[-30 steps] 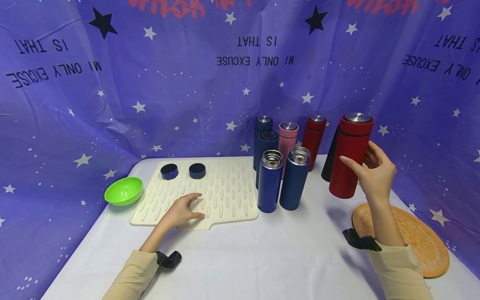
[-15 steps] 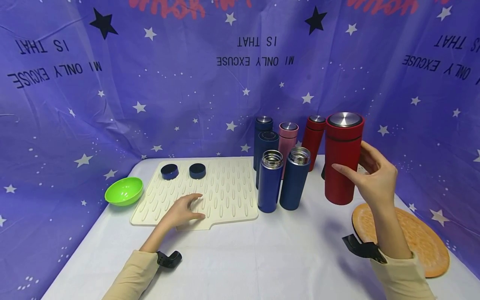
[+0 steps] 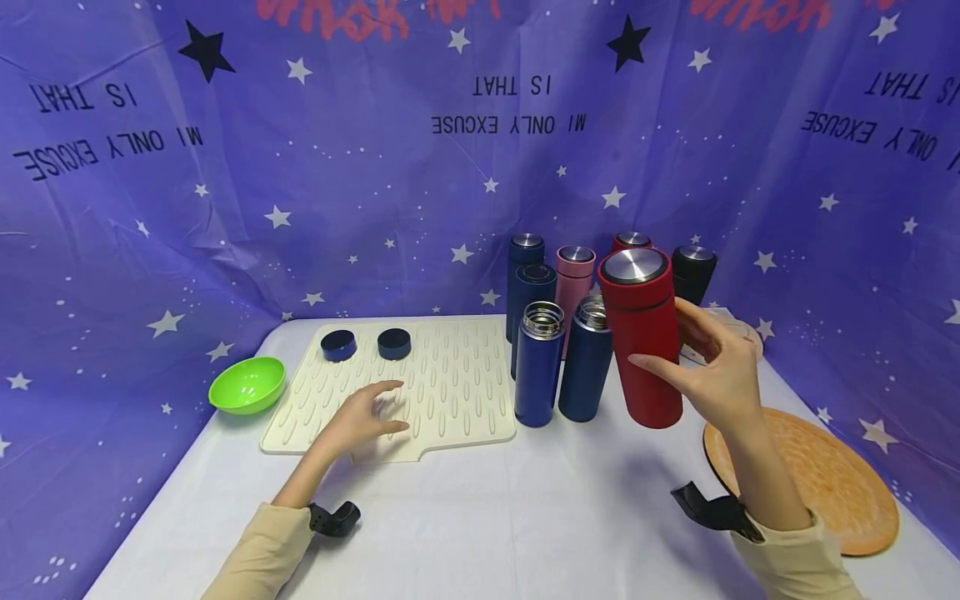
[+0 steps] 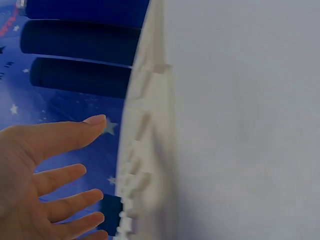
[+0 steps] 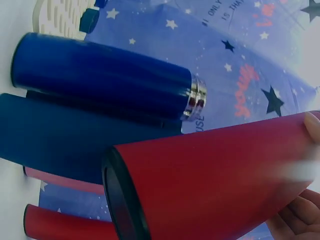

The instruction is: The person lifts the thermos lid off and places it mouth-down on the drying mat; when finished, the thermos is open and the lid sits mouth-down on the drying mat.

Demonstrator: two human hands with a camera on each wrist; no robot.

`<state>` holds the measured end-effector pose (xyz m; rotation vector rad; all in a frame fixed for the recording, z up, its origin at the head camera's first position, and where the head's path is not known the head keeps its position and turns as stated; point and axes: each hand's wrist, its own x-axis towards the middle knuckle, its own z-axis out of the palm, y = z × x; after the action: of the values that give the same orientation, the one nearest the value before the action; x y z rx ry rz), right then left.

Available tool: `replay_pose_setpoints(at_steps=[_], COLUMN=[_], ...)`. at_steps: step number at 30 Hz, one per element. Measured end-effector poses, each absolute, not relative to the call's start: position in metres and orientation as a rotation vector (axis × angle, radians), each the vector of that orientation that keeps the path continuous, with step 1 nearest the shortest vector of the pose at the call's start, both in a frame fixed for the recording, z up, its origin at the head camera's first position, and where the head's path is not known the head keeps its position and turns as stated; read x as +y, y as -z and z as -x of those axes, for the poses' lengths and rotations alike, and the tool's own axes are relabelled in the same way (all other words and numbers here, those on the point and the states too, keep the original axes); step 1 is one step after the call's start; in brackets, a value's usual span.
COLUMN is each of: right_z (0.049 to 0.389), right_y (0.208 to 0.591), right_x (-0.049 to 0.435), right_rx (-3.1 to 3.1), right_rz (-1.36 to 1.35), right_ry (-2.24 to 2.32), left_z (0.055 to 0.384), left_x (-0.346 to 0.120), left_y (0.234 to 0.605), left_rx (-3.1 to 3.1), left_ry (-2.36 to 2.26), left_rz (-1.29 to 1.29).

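I see the right hand (image 3: 716,367) gripping a red bottle (image 3: 643,350), a black bottle (image 3: 693,268) beyond that hand. My feed has the left hand (image 3: 358,418), fingers relaxed, over a white mat (image 3: 461,383), two blue caps (image 3: 394,343) beyond it, a green bowl (image 3: 248,385) to its left.

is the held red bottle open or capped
Capped: the red bottle in the right hand has a silver-topped lid on, with no bare steel neck showing.
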<state>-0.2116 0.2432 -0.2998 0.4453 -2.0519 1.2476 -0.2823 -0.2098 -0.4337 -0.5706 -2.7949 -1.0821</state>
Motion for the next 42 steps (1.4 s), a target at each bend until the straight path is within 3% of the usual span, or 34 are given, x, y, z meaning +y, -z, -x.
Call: replay_pose_setpoints(at_steps=[22,42], right_z=[0.209,0.205], right_y=[0.322,0.34], right_x=[0.207,0.177], right_rx=[-2.075,-2.129], right_rz=[-0.828,-1.054], right_ry=[-0.946,-0.832], left_z=[0.243,0.209], left_x=[-0.163,-0.114], left_y=[0.342,0.309], left_rx=[-2.522,-2.162], left_ry=[1.082,1.051], left_rz=[0.822,1.356])
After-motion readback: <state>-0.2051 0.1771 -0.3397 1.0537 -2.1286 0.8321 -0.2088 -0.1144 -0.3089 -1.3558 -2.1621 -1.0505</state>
